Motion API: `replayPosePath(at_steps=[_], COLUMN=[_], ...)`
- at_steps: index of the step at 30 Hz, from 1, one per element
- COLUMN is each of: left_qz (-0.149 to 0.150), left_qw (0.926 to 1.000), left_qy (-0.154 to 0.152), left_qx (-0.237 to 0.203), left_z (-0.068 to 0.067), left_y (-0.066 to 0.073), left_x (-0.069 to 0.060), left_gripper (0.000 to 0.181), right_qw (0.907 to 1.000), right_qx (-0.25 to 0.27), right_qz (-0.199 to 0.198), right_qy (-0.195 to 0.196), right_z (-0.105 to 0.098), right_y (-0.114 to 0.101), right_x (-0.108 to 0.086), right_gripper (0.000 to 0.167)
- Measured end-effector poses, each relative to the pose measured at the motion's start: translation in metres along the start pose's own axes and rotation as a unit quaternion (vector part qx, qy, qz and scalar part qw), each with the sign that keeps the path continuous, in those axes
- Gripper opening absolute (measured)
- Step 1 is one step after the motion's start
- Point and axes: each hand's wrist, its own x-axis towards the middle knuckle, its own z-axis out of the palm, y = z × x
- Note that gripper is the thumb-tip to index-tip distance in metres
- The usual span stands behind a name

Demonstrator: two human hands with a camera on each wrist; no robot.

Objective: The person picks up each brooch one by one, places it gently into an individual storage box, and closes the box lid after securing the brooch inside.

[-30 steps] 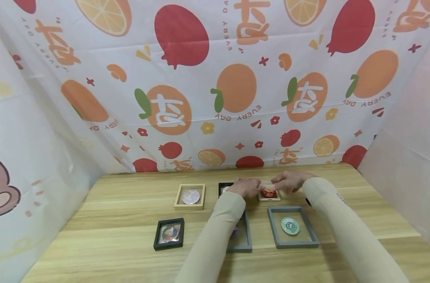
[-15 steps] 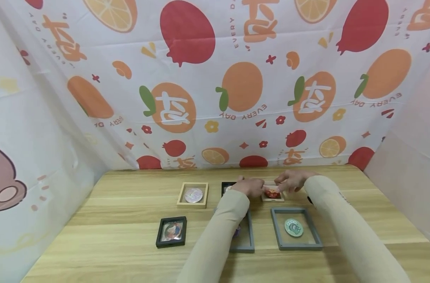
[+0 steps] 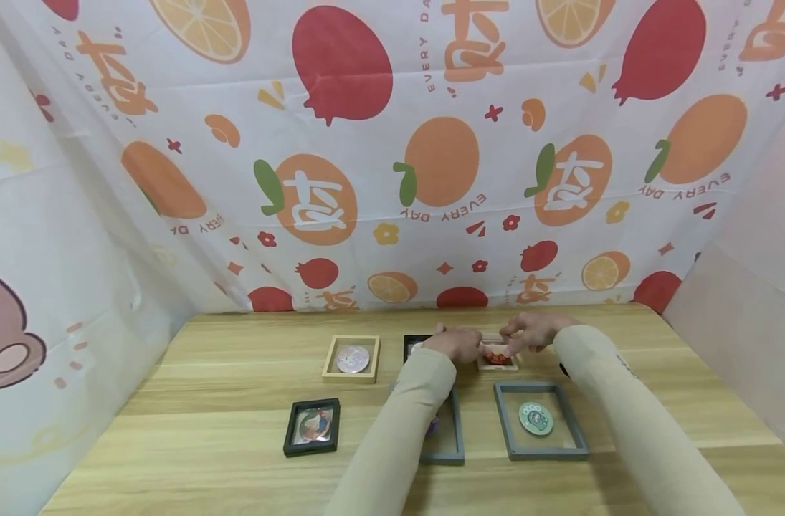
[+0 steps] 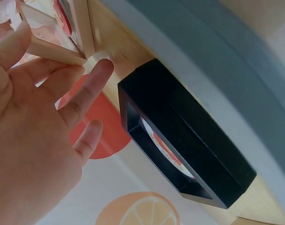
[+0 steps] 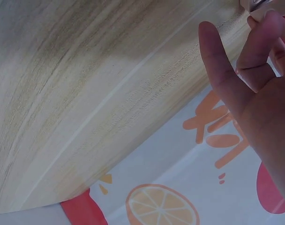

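Observation:
Both hands are at a small light wooden display frame near the back of the table, with a red badge inside it. My left hand pinches its left side. In the left wrist view, the thumb and fingers of the left hand lie on the wooden rim, and two parts of the frame stand at an angle to each other. My right hand pinches the other side. In the right wrist view, the fingers of the right hand bend at a frame corner; its thumb is not clear.
Beside the left hand stands a black frame. Grey frames, one with a green badge, lie in front, one partly under the left sleeve. Further left are a light wooden frame and another black frame. A fruit-print cloth hangs behind.
Both hands stay at the small wooden frame with slight finger movement. Less of the red badge shows now, its upper part covered. The head view has shifted a little.

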Motion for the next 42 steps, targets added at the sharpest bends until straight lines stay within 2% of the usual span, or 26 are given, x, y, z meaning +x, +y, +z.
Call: replayPosePath(at_steps=[5, 9, 17, 19, 23, 28, 34, 42], left_qz=[-0.002, 0.001, 0.003, 0.005, 0.006, 0.002, 0.005, -0.002], left_qw=[1.0, 0.9999, 0.9994, 0.9993, 0.9989, 0.9986, 0.9991, 0.9991], left_qy=[-0.008, -0.001, 0.018, 0.019, 0.023, 0.029, 0.024, 0.032], left_qx=[-0.001, 0.013, 0.03, 0.032, 0.04, 0.045, 0.035, 0.026], left_z=[0.001, 0.0, 0.003, 0.004, 0.004, 0.003, 0.003, 0.004], left_y=[-0.002, -0.002, -0.001, 0.0, 0.001, 0.002, 0.004, 0.006], left_x=[-0.004, -0.006, -0.005, -0.004, -0.003, -0.002, -0.002, -0.002], left_gripper=[0.037, 0.028, 0.028, 0.028, 0.022, 0.02, 0.022, 0.019], right_qw=[0.9998, 0.9986, 0.9988, 0.9989, 0.9978, 0.9953, 0.9953, 0.9947], right_qx=[-0.007, -0.023, -0.032, -0.034, -0.053, -0.084, -0.08, -0.078], right_qz=[-0.019, -0.047, -0.03, -0.023, -0.013, -0.022, -0.015, -0.021], right_qy=[0.001, 0.011, 0.021, 0.025, 0.037, 0.043, 0.052, 0.063], right_z=[0.006, 0.006, 0.007, 0.008, 0.009, 0.009, 0.011, 0.014], right_y=[-0.002, -0.005, -0.008, -0.007, -0.009, -0.01, -0.008, -0.007], right_x=[0.001, 0.006, 0.008, 0.007, 0.007, 0.01, 0.011, 0.014], right_gripper=[0.061, 0.046, 0.023, 0.026, 0.047, 0.03, 0.039, 0.028])
